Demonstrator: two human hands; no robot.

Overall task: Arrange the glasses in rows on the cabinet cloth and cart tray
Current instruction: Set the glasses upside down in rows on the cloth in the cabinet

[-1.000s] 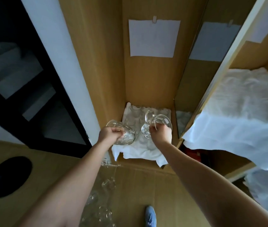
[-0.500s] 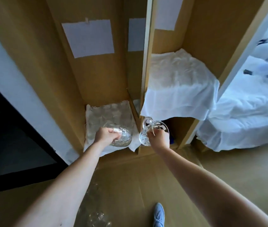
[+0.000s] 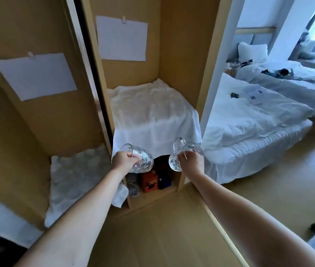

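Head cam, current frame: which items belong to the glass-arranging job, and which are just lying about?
Job:
- left hand gripping a glass
- right hand gripping a handled glass
- white cloth on the cabinet shelf
- lower cloth at left

Lying about:
- red box under the shelf
- paper sheets
- beds

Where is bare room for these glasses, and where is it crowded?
Bare: the raised white cloth between the cabinet walls. Crowded: the lower left cloth, seemingly full of glasses, and the cubby holding the red box.
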